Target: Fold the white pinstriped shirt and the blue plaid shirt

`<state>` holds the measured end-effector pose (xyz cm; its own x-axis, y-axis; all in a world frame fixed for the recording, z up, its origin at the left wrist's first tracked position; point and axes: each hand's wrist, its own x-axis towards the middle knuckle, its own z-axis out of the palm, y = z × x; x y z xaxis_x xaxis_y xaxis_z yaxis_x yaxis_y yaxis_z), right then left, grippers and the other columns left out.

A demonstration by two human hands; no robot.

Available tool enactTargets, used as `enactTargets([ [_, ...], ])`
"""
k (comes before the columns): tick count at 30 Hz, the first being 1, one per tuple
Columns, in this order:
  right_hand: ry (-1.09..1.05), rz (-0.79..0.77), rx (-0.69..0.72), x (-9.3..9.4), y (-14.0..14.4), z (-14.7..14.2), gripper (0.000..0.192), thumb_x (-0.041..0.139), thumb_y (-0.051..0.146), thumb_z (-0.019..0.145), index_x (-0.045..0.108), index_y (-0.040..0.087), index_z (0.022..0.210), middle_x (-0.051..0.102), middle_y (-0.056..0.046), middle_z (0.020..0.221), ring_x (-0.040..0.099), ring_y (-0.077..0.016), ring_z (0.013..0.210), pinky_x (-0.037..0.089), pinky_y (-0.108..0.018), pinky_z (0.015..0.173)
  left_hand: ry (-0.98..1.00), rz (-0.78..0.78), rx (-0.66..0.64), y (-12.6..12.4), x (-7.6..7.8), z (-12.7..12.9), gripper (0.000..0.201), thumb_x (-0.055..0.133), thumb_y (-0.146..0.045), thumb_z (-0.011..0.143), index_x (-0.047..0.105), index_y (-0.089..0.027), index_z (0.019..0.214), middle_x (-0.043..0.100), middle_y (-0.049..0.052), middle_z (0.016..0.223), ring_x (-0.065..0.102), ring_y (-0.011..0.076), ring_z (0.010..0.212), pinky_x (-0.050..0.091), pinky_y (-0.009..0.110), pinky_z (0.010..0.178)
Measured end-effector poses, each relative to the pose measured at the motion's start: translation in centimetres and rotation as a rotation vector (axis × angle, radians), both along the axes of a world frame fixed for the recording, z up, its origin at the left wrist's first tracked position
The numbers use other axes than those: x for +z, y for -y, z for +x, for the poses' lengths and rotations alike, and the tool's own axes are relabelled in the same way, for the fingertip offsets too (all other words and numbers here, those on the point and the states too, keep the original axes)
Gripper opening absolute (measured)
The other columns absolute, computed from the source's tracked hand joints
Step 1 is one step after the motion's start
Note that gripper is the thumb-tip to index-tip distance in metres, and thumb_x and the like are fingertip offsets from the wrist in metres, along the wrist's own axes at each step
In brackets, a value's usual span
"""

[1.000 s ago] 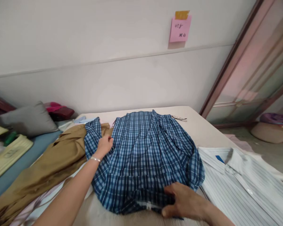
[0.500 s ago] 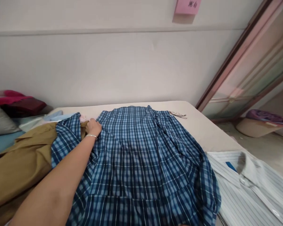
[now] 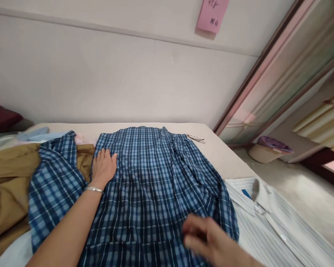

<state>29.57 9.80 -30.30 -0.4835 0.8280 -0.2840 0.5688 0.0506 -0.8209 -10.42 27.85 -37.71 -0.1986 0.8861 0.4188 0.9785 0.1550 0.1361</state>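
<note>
Cream-covered bed (image 3: 228, 155) against a pale wall | blue plaid cotton shirt (image 3: 156, 193) lies spread at its middle, one sleeve draped over a tan garment (image 3: 5, 185) | left hand (image 3: 103, 167) rests flat on it, fingers spread, apparently pinning the cloth | right hand (image 3: 208, 237) blurred above the near hem, grip unclear | white striped shirt (image 3: 272, 226) just beside.

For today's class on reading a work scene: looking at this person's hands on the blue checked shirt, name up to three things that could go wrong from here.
1. The left hand lies flat on the blue checked shirt, whose sleeve lies over the tan garment; pulling it might drag that garment along.
2. The right hand is blurred near the striped shirt; it could rumple that shirt.
3. The small metal item, possibly glasses, by the shirt's far edge might get knocked.
</note>
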Motion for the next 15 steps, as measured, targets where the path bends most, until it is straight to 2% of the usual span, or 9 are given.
enactTargets([
  [2,0.090,0.233,-0.245,1.1,-6.0,1.8,0.032,0.052,0.053,0.099,0.063,0.022,0.096,0.065,-0.001,0.081,0.061,-0.0185,0.074,0.048,-0.029,0.067,0.025,0.018,-0.012,-0.3,-0.4,-0.4,0.066,0.025,-0.047,0.104,0.048,0.000,0.144,0.049,0.030,0.149,0.043,0.0404,0.142,0.037,0.055,0.113],
  [4,0.311,0.474,-0.499,1.3,-13.2,4.0,0.028,0.059,0.044,0.095,0.062,0.019,0.105,0.070,-0.006,0.094,0.065,-0.0220,0.087,0.049,-0.032,0.081,0.050,0.044,-0.010,-0.5,-0.5,-0.6,0.068,0.026,-0.048,0.104,0.047,0.001,0.146,0.047,0.030,0.152,0.041,0.0411,0.144,0.036,0.056,0.114],
  [6,0.591,0.472,-0.695,0.5,-20.1,5.7,0.043,0.064,0.045,0.093,0.059,0.013,0.121,0.070,-0.015,0.112,0.065,-0.0268,0.103,0.048,-0.035,0.088,0.063,0.058,-0.011,-0.7,-0.5,-0.6,0.069,0.026,-0.050,0.104,0.045,0.000,0.147,0.045,0.030,0.153,0.040,0.0416,0.145,0.036,0.056,0.115],
  [8,0.747,0.400,-0.766,-0.6,-25.3,6.3,0.056,0.070,0.051,0.088,0.061,0.008,0.123,0.067,-0.023,0.119,0.064,-0.0321,0.110,0.049,-0.037,0.086,0.059,0.056,-0.021,-0.7,-0.6,-0.5,0.070,0.025,-0.051,0.104,0.045,0.000,0.148,0.045,0.030,0.153,0.040,0.0417,0.145,0.036,0.056,0.115],
  [9,0.780,0.374,-0.764,-1.0,-27.1,6.1,0.054,0.072,0.050,0.087,0.064,0.008,0.119,0.068,-0.023,0.117,0.065,-0.0329,0.109,0.049,-0.036,0.083,0.054,0.054,-0.025,-0.7,-0.6,-0.5,0.070,0.025,-0.051,0.104,0.045,0.000,0.148,0.045,0.030,0.153,0.041,0.0417,0.144,0.036,0.057,0.115],
  [10,0.787,0.365,-0.741,-1.3,-28.2,5.8,0.046,0.073,0.047,0.086,0.068,0.010,0.113,0.070,-0.021,0.113,0.066,-0.0320,0.105,0.049,-0.035,0.080,0.051,0.051,-0.027,-0.7,-0.6,-0.4,0.071,0.024,-0.051,0.104,0.045,0.000,0.147,0.045,0.030,0.153,0.041,0.0417,0.144,0.036,0.057,0.114],
  [12,0.777,0.392,-0.681,-0.7,-28.7,5.1,0.024,0.070,0.035,0.087,0.072,0.015,0.101,0.073,-0.015,0.104,0.067,-0.0275,0.098,0.048,-0.031,0.076,0.052,0.049,-0.025,-0.7,-0.6,-0.4,0.070,0.024,-0.051,0.104,0.045,0.000,0.147,0.045,0.031,0.153,0.041,0.0416,0.144,0.036,0.056,0.114],
  [13,0.772,0.417,-0.662,0.0,-28.2,5.2,0.018,0.065,0.031,0.089,0.072,0.017,0.099,0.073,-0.013,0.102,0.067,-0.0257,0.097,0.047,-0.029,0.076,0.055,0.050,-0.022,-0.7,-0.6,-0.4,0.070,0.025,-0.050,0.104,0.045,0.000,0.147,0.045,0.030,0.153,0.041,0.0414,0.144,0.036,0.056,0.115],
  [15,0.791,0.506,-0.680,2.5,-25.9,6.4,0.022,0.056,0.029,0.094,0.071,0.017,0.106,0.073,-0.013,0.103,0.066,-0.0260,0.096,0.045,-0.030,0.075,0.058,0.050,-0.017,-0.7,-0.5,-0.3,0.069,0.026,-0.049,0.104,0.046,0.000,0.147,0.045,0.030,0.153,0.040,0.0412,0.145,0.035,0.056,0.116],
])
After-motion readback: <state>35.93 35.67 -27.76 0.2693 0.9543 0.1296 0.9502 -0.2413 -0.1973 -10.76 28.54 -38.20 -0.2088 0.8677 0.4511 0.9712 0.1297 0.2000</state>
